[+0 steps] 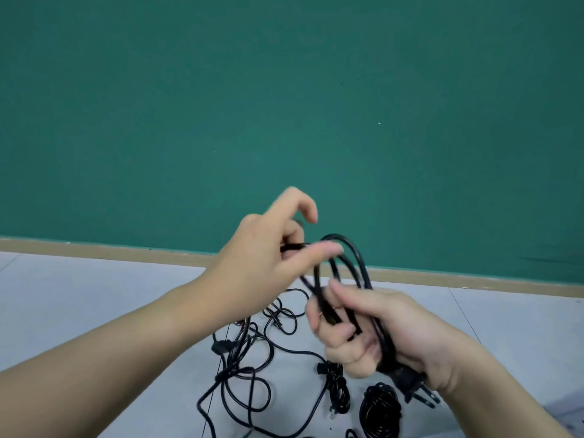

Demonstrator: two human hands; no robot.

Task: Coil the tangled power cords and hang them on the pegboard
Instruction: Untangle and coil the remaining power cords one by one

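Cord loops (pixel 344 279) between both gripping hands

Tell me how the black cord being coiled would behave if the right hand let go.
The cord holds arched loops above the right hand, so probably semi-stiff, apt to spring open. Its plug hangs below, likely dragging that end down.
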